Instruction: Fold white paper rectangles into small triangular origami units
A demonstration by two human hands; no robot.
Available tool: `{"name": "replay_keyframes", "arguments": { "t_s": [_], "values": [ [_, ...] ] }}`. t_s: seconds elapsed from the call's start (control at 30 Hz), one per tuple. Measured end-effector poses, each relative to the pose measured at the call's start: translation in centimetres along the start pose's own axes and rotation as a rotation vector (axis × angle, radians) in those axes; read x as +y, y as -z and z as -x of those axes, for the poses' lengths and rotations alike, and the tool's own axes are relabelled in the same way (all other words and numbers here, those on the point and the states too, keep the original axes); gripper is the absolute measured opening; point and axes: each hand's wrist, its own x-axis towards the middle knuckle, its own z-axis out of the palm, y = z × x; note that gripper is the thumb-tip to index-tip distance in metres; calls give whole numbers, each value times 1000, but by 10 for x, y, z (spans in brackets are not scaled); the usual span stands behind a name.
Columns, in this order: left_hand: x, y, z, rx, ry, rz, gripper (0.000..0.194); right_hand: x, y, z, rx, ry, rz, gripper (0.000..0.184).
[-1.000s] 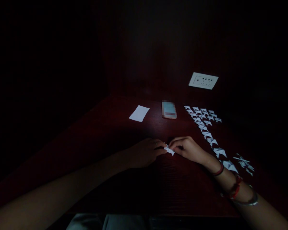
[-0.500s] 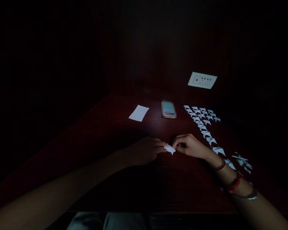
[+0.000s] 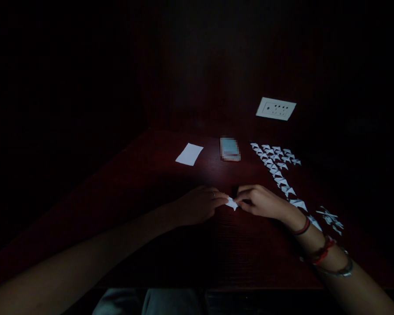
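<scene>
1. Folded paper piece [image 3: 231, 203], going by the head view (only one to work from): small, white, low over the dark red table [image 3: 210, 175], smack between left hand [image 3: 197, 205] and right hand [image 3: 261, 202].
2. Mostly left-to-right long axis, right end slanting slightly toward near, plus one point poking out on the near side.
3. Nearer hand? Basically a tie, since touched by both. Pinched at the left end by left fingertips, at the right end by right thumb and index finger. Can't tell about anything underneath, too dark.
4. Counts so far: two hands, one piece between.
5. Off to the right: roughly twenty folded shapes [image 3: 277, 173] in slanting far-to-near rows, too overlapped for an exact count. Beside the near end, one little heap of paper scraps [image 3: 328, 215], strips not countable.
6. Farther back: one white sheet [image 3: 189, 154] on the left, one pixelated phone-like device [image 3: 230, 148] right of that, one socket plate [image 3: 276, 109] up on the far wall [image 3: 216, 105].
7. Also three wristbands [image 3: 323, 252] on the right arm, one ring [image 3: 213, 194] on the left.
</scene>
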Motion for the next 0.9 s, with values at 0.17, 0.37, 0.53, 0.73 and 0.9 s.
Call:
{"name": "replay_keyframes", "arguments": {
  "t_s": [0.17,0.37,0.53,0.73,0.9],
  "values": [
    [-2,-2,-1,2,11,-8,47,2,2,2,-17,-7,7,21],
    [0,-2,-2,-6,22,-17,45,1,0,-1,-4,1,83,26],
    [0,-1,-2,3,35,6,45,-2,1,-1,-26,7,193,24],
    [-1,-1,0,13,51,3,43,-8,7,3,-35,11,286,24],
    [1,1,-1,23,69,-21,43,-12,10,3,-64,14,396,22]
  ]
}}
